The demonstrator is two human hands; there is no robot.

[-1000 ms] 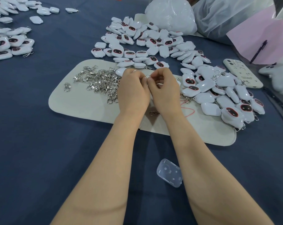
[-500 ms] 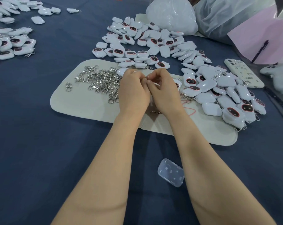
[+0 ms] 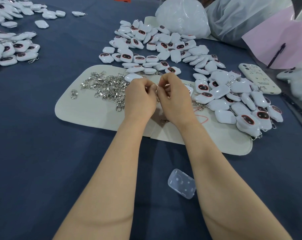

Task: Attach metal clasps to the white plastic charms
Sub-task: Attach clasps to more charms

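- I note scant change over the last second: the left hand [image 3: 140,98] and right hand [image 3: 175,99] stay fingertip to fingertip above the beige flat pad [image 3: 88,111].
- Both pinch a small silver metal clasp [image 3: 157,93]; any charm they hold is hidden.
- Loose white plastic charms [image 3: 221,90] lie heaped just to the right.
- Judgement: the joining is unfinished.
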